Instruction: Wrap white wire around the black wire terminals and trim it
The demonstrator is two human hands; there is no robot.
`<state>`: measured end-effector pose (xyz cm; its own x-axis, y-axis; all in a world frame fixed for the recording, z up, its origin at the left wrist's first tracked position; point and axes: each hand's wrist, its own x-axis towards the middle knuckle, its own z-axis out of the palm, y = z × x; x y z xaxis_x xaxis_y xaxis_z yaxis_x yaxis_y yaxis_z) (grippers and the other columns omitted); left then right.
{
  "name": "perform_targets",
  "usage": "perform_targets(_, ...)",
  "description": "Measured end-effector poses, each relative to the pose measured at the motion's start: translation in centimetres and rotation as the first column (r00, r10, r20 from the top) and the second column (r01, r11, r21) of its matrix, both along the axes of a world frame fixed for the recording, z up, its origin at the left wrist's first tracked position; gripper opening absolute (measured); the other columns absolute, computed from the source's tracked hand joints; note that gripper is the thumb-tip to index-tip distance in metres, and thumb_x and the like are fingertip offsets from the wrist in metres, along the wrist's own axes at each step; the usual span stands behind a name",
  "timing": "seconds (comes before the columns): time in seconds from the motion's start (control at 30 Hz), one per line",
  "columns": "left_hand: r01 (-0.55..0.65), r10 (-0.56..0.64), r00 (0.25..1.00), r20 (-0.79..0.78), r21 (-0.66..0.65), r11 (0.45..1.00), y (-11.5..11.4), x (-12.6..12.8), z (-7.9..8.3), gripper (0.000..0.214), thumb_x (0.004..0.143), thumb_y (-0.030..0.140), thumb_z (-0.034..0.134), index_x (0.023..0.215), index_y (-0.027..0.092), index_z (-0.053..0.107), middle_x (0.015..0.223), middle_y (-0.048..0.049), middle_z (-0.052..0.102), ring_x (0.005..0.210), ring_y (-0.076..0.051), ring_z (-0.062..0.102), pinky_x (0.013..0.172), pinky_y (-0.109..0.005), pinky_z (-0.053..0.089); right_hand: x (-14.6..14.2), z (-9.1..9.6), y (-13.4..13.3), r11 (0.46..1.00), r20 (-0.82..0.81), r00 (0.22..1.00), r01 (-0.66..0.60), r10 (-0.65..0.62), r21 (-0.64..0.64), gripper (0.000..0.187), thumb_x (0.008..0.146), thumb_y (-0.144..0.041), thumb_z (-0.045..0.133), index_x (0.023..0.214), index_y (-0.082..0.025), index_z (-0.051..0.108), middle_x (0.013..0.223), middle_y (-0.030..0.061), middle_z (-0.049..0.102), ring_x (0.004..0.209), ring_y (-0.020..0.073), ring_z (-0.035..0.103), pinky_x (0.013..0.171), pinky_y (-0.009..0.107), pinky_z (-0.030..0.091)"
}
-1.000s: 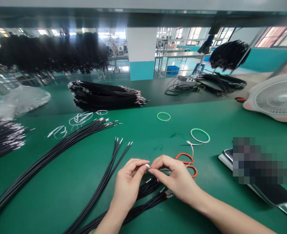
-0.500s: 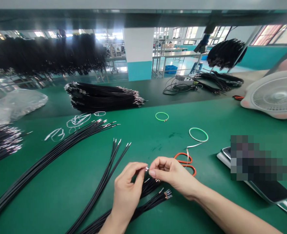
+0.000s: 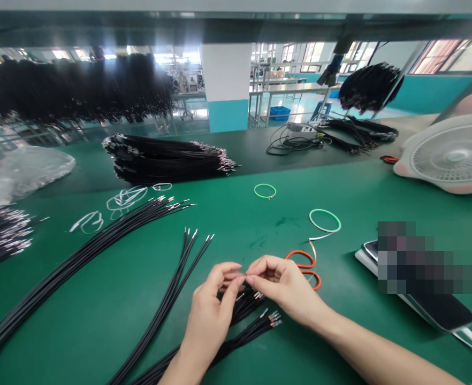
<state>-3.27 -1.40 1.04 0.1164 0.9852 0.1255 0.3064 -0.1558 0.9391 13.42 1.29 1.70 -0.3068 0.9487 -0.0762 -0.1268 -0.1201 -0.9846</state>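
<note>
Above the green table, my left hand and my right hand meet at the fingertips. My right thumb and index finger pinch something tiny; my left thumb touches the same spot, its index finger raised. The fingers hide what lies between them. Beneath them are short bundles of black cables with metal terminals, one partly covered and one nearer me. Past my right hand lie orange-handled scissors, their blades hidden. A green-and-white ring of narrow tape trails a pale end toward the scissors.
Another cable bundle and a longer one lie left. White strip scraps, a green ring and a thick cable bundle are farther back. A phone and a white fan stand right.
My left index finger has lifted away from its thumb, and the left hand has opened slightly. The small white bit between the fingertips no longer shows clearly. The view has shifted slightly.
</note>
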Motion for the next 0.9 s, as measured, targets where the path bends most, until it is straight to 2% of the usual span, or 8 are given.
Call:
perform_targets(0.13, -0.03, 0.033, 0.998, -0.056, 0.053, 0.998, 0.23, -0.09, -0.22, 0.019, 0.094, 0.032, 0.048, 0.096, 0.018, 0.061, 0.088, -0.0024, 0.065, 0.081, -0.012, 0.064, 0.077, -0.024, 0.05, -0.12, 0.37, -0.15, 0.999, -0.016, 1.0, -0.01, 0.01, -0.036, 0.024, 0.07, -0.032, 0.077, 0.076, -0.012, 0.064, 0.076, 0.0036, 0.064, 0.07, 0.0117, 0.057, 0.068, 0.025, 0.044)
perform_targets(0.27, -0.024, 0.024, 0.999, 0.044, 0.001, 1.0, 0.06, 0.0, -0.16, 0.022, 0.094, 0.034, 0.048, 0.106, 0.017, 0.055, 0.1, -0.0043, 0.064, 0.087, -0.013, 0.064, 0.08, -0.026, 0.05, -0.14, 0.53, -0.18, 0.998, -0.01, 1.0, 0.001, -0.001, -0.06, 0.025, 0.069, -0.033, 0.077, 0.076, -0.012, 0.064, 0.074, 0.0035, 0.064, 0.067, 0.0114, 0.057, 0.066, 0.025, 0.044)
perform_targets(0.37, -0.014, 0.015, 0.998, 0.054, -0.01, 1.0, 0.09, 0.05, -0.38, 0.026, 0.091, 0.034, 0.054, 0.112, 0.018, 0.054, 0.105, -0.0044, 0.063, 0.091, -0.013, 0.063, 0.081, -0.026, 0.05, -0.05, 0.63, -0.17, 0.997, -0.023, 1.0, -0.018, 0.016, -0.08, 0.026, 0.068, -0.033, 0.078, 0.076, -0.012, 0.064, 0.072, 0.0031, 0.064, 0.067, 0.0112, 0.057, 0.066, 0.024, 0.044)
perform_targets(0.53, -0.021, 0.023, 0.999, 0.044, -0.038, 0.999, 0.47, 0.06, -0.56, 0.022, 0.093, 0.036, 0.05, 0.096, 0.016, 0.06, 0.088, -0.0021, 0.063, 0.079, -0.012, 0.063, 0.075, -0.025, 0.049, 0.02, 0.74, -0.18, 0.994, -0.053, 0.998, -0.042, 0.037, -0.106, 0.027, 0.067, -0.031, 0.08, 0.077, -0.012, 0.064, 0.073, 0.0038, 0.065, 0.066, 0.011, 0.058, 0.065, 0.024, 0.045)
perform_targets(0.73, -0.001, 0.015, 0.994, 0.113, -0.119, 0.993, 0.11, 0.06, 0.13, 0.032, 0.093, 0.043, 0.049, 0.114, 0.019, 0.054, 0.105, -0.0039, 0.06, 0.089, -0.012, 0.06, 0.079, -0.026, 0.048, 0.01, 0.78, -0.21, 0.992, -0.076, 0.996, -0.058, 0.05, -0.111, 0.027, 0.067, -0.031, 0.079, 0.078, -0.012, 0.064, 0.072, 0.0031, 0.064, 0.066, 0.0108, 0.058, 0.065, 0.024, 0.045)
perform_targets(0.9, -0.009, 0.009, 1.0, 0.003, -0.015, 1.0, 0.3, 0.16, 0.2, 0.027, 0.094, 0.04, 0.048, 0.092, 0.016, 0.059, 0.085, -0.0025, 0.059, 0.078, -0.012, 0.057, 0.074, -0.026, 0.045, 0.11, 0.89, -0.32, 0.989, -0.098, 0.993, -0.073, 0.061, -0.127, 0.029, 0.066, -0.031, 0.08, 0.08, -0.012, 0.064, 0.074, 0.0041, 0.065, 0.068, 0.0116, 0.059, 0.067, 0.024, 0.046)
